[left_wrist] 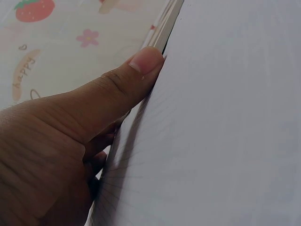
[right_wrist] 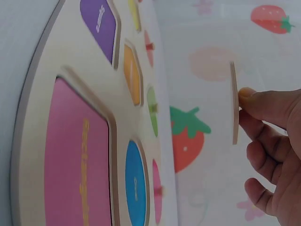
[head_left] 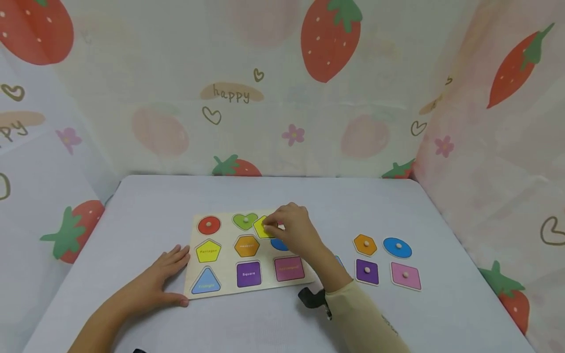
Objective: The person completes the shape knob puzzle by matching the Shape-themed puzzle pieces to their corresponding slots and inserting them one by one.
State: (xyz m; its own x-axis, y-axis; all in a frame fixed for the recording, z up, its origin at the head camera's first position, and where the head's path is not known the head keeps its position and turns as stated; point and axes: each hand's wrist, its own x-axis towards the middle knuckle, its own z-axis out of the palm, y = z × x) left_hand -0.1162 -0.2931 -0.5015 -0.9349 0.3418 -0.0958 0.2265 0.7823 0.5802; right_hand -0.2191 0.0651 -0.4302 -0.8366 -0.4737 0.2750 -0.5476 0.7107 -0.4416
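My right hand (head_left: 293, 228) pinches a yellow pentagon puzzle piece (head_left: 261, 228) between thumb and fingers, holding it above the wooden shape board (head_left: 227, 272). Seen edge-on in the right wrist view, the piece (right_wrist: 234, 103) is raised off the board. A red circle (head_left: 209, 225), a green heart (head_left: 245, 221) and a pink piece (right_wrist: 157, 190) with knobs sit along the board's far row. The labelled yellow pentagon slot (head_left: 208, 251) lies at the left. My left hand (head_left: 152, 284) rests at the board's left edge, fingers spread; its thumb (left_wrist: 146, 61) lies along the edge.
Right of the board lie knobbed pieces: an orange hexagon (head_left: 365, 244), blue oval (head_left: 393, 249), purple square (head_left: 366, 278) and pink rectangle (head_left: 405, 282). A blue piece (head_left: 339, 260) is mostly hidden behind my right forearm. Strawberry-print curtains (head_left: 273, 132) enclose the white table (head_left: 459, 314).
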